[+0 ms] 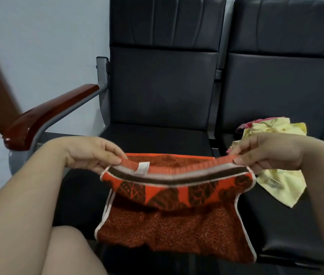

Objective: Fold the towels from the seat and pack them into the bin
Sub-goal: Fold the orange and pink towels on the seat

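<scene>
Where the view lies nearest, leg: we record a bare knee [67, 253] at 7 o'clock, under the left forearm.
Orange towel: we find the orange towel [177, 231] at 6 o'clock, patterned in dark brown with white edging. Its lower part lies on the near seat and sags over the front edge. Its upper hem is lifted and turned toward us, showing brown and pale stripes.
Left hand: we note the left hand [89, 153] at 9 o'clock of the towel, with thumb and fingers pinching the left end of the raised hem.
Right hand: we note the right hand [266, 153] at 3 o'clock of the towel, pinching the right end of the same hem. The hem sags slightly between the two hands.
Care tag: a small white tag [142, 168] sits on the hem, just beside the left hand.
Near seat: a black padded seat [157, 139] carries the towel.
Yellow towel: a crumpled yellow towel [276, 181] lies on the neighbouring seat [288, 225] at 3 o'clock, partly hidden behind the right hand.
Pink cloth: a pink cloth [256, 122] shows just behind the yellow towel. We cannot tell its shape.
Armrest: a red-brown armrest [48, 116] on a grey frame stands at 9 o'clock.
Backrests: two black backrests [165, 76] rise at 12 and 1 o'clock.
Wall: a pale wall [48, 46] stands at 10 o'clock.
</scene>
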A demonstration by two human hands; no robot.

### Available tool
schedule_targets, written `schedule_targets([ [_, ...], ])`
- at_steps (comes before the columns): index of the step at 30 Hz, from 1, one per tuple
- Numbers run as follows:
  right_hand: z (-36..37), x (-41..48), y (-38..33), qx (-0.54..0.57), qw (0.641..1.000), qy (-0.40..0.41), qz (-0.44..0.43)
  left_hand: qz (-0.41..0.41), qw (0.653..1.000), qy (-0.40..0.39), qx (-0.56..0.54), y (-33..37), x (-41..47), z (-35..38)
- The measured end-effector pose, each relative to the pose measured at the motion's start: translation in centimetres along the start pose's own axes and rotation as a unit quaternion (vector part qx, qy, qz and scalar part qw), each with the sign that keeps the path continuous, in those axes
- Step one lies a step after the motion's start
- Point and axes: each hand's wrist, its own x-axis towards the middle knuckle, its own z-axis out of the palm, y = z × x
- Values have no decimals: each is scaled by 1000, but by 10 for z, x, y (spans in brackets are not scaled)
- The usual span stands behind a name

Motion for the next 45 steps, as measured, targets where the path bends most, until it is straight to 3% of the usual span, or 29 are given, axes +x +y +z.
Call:
schedule_targets([
  [7,-6,52,29,-74,984,135,85,-83,984,157,29,-10,42,-3],
  [13,2,106,48,-71,956,282,50,-38,942,328,61,-19,89,1],
  [16,8,135,59,-89,933,347,36,-23,911,389,133,-27,110,-2],
  [22,6,168,77,-87,907,411,37,-41,901,369,226,-28,130,-5],
  [32,-2,176,64,-185,889,401,124,-63,916,302,257,-21,129,-13],
  [41,11,168,67,-72,909,410,25,-79,920,264,278,-17,109,-12],
  [45,17,158,61,-61,898,434,-40,-46,910,319,263,-18,99,-10],
])
